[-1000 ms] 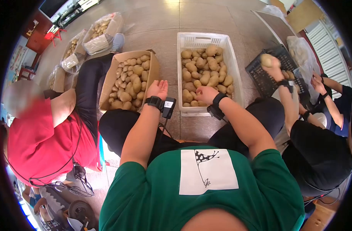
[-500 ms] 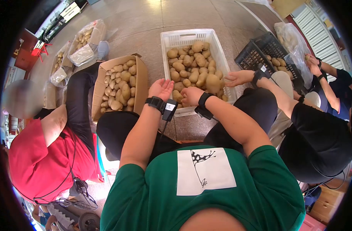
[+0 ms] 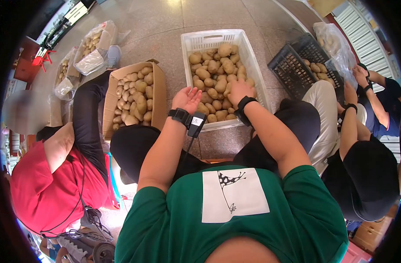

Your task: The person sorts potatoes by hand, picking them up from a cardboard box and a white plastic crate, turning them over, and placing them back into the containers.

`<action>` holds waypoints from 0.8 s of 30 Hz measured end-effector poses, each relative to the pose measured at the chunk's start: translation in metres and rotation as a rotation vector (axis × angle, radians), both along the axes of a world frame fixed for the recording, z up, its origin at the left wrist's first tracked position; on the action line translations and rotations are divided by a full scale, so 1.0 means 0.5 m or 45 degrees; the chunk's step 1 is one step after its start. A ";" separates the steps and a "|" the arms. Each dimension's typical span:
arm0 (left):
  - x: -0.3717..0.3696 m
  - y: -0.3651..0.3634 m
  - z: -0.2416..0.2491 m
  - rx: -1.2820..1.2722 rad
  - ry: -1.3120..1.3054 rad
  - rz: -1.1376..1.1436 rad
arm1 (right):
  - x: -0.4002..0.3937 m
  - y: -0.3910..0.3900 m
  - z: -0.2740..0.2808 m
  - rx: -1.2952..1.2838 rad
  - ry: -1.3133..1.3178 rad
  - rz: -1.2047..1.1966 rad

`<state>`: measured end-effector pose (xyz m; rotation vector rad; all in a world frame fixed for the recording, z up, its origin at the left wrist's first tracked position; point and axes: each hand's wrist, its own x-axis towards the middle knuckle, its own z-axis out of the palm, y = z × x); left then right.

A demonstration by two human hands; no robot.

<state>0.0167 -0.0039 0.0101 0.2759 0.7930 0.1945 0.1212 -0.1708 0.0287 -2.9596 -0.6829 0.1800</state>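
Note:
A white plastic crate [image 3: 258, 98] full of potatoes [image 3: 212, 66] stands in front of me. My right hand [image 3: 241, 91] reaches into its near right part, palm down, fingers curled over a potato that the hand mostly hides. By the crate's left wall my left hand [image 3: 188, 100] is held palm up with its fingers apart, holding nothing. Each of my wrists wears a black strap, and the left one carries a small black box [image 3: 197, 124].
To the left stands a cardboard box [image 3: 160, 94] of potatoes, with bagged potatoes [image 3: 93, 46] behind it. A black crate [image 3: 292, 63] with potatoes and a clear plastic bag [image 3: 336, 48] is on the right. Co-workers sit on both sides.
My right hand has moved right and forward, from the crate's near edge onto the potatoes where a large one lay. The right neighbour's hand has withdrawn from the crate. My left hand barely moved.

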 end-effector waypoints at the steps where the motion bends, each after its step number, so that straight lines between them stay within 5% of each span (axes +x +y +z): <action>1: -0.001 0.002 -0.002 -0.009 0.001 0.005 | 0.016 -0.010 -0.011 0.002 0.001 0.003; 4: -0.010 0.008 -0.002 0.000 0.023 0.042 | 0.061 -0.023 -0.032 -0.203 0.228 0.073; 12: -0.027 0.013 -0.005 0.019 0.055 0.061 | 0.046 -0.022 -0.034 0.054 0.323 -0.185; 14: -0.030 0.019 -0.013 0.027 0.071 0.071 | 0.053 -0.020 -0.056 0.033 0.411 0.106; 24: -0.043 0.004 -0.005 0.012 0.029 0.077 | 0.024 -0.016 -0.026 0.082 0.347 0.259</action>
